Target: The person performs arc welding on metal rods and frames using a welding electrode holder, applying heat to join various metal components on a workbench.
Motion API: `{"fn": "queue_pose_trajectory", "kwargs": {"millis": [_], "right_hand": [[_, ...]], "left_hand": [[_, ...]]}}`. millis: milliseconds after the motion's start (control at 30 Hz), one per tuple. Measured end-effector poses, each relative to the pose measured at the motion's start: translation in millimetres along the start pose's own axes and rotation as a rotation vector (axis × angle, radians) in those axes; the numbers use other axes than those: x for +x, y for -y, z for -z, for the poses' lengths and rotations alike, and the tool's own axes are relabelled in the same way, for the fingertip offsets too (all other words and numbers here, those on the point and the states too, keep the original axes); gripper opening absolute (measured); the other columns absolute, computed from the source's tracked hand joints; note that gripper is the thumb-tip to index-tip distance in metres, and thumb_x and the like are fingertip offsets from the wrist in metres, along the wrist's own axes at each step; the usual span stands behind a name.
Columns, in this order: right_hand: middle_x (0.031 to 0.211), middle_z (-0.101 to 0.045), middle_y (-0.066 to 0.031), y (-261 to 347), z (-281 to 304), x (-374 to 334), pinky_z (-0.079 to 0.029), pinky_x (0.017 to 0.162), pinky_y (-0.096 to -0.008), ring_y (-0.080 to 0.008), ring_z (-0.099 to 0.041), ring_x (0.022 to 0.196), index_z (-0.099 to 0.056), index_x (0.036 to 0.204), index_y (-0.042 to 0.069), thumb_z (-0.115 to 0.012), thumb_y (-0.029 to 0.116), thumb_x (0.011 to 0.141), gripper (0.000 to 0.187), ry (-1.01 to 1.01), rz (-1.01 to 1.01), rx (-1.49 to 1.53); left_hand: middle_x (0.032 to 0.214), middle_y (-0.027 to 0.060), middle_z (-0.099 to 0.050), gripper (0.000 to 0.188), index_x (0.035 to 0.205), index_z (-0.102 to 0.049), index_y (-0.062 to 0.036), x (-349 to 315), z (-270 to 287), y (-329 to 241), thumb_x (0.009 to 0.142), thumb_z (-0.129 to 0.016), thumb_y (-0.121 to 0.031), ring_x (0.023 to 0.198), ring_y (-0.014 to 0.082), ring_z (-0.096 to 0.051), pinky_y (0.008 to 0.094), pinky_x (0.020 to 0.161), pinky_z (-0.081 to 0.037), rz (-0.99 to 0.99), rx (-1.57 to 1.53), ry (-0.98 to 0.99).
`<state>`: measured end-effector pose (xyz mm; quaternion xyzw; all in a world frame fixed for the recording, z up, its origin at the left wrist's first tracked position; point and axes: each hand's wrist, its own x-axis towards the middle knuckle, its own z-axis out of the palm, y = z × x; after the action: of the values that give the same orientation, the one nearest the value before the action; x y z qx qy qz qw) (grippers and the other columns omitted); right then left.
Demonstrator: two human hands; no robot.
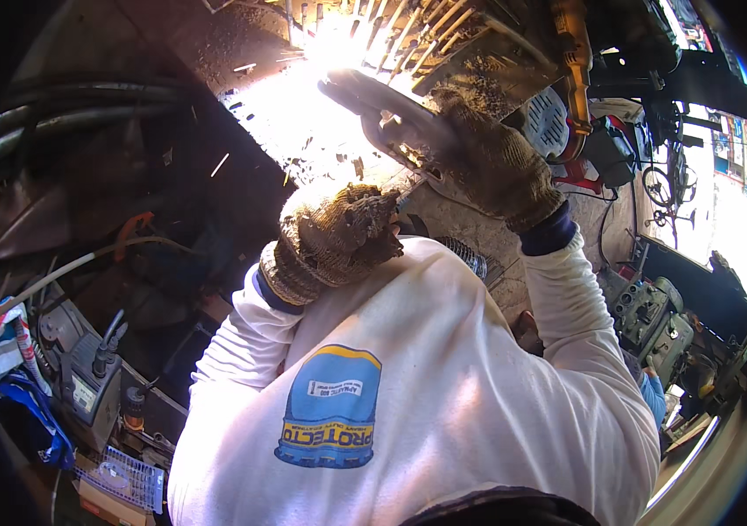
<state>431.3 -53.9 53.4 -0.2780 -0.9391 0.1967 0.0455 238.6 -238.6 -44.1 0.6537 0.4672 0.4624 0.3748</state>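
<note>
Dark tool (391,105) overlaps the glare's (325,61) edge, a gap separating both gloved hands (500,167).

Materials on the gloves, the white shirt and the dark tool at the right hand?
Gloves: knitted textile, matte, soiled; ribbed texture shows.
White shirt: soft matte cloth, by its creases; fibre unclear.
Dark tool: probably metal, dull grey, hard-edged; blur leaves it open.

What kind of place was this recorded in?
Probably a metalworking or repair workshop: there is a blinding white glare with bright, spark-like streaks, a long yellow-orange tool-like body near the top, and a grey, engine-like metal casing at right.
</note>
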Motion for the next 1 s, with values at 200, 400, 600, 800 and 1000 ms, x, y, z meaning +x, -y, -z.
{"fn": "queue_pose_trajectory", "kwargs": {"millis": [200,400,600,800,1000], "right_hand": [[0.124,-0.067,-0.0133,-17,-14,-7,-0.058,0.090,-0.0411,-0.0295,-0.068,0.111,-0.056,0.140,0.018,-0.067,0.017,0.093,0.049,-0.248,0.327,-0.202],[0.124,-0.066,-0.0128,-15,-10,-17,-0.058,0.081,-0.0392,-0.0274,-0.067,0.111,-0.059,0.136,0.012,-0.074,0.017,0.086,0.052,-0.270,0.484,-0.505],[0.127,-0.064,-0.0149,-8,-19,-8,-0.058,0.079,-0.0359,-0.0286,-0.070,0.102,-0.045,0.148,0.007,-0.065,0.012,0.092,0.060,-0.062,0.133,-0.071],[0.123,-0.065,-0.0196,-8,-20,-3,-0.060,0.075,-0.0393,-0.0323,-0.071,0.096,-0.035,0.154,0.008,-0.066,0.024,0.095,0.069,-0.118,0.254,-0.335],[0.112,-0.070,-0.0207,1,-7,-1,-0.059,0.070,-0.0415,-0.0359,-0.073,0.087,-0.033,0.155,0.009,-0.068,0.025,0.094,0.072,0.004,-0.017,0.003]], "left_hand": [[0.093,0.0042,-0.067,0.038,0.120,-0.062,-0.0042,15,11,-15,0.085,-0.077,-0.007,0.078,0.0183,-0.068,0.0335,0.070,-0.056,0.047,0.065,0.028],[0.094,0.0029,-0.067,0.032,0.111,-0.065,-0.0066,18,7,-22,0.086,-0.077,-0.022,0.085,0.0180,-0.065,0.0359,0.077,-0.054,0.317,0.079,0.077],[0.119,0.0251,-0.061,0.067,0.132,-0.059,-0.0003,-9,2,-6,0.107,-0.031,-0.056,0.095,0.0344,-0.065,0.0466,0.080,-0.059,-0.221,1.237,-0.138],[0.131,0.0239,-0.055,0.063,0.144,-0.049,-0.0071,-13,-2,-7,0.101,-0.055,-0.053,0.107,0.0363,-0.061,0.0516,0.093,-0.052,-0.251,1.187,-0.297],[0.116,0.0232,-0.063,0.066,0.135,-0.056,-0.0020,-14,-14,-2,0.102,-0.043,-0.058,0.101,0.0349,-0.065,0.0474,0.084,-0.056,-0.239,1.419,-0.479]]}}
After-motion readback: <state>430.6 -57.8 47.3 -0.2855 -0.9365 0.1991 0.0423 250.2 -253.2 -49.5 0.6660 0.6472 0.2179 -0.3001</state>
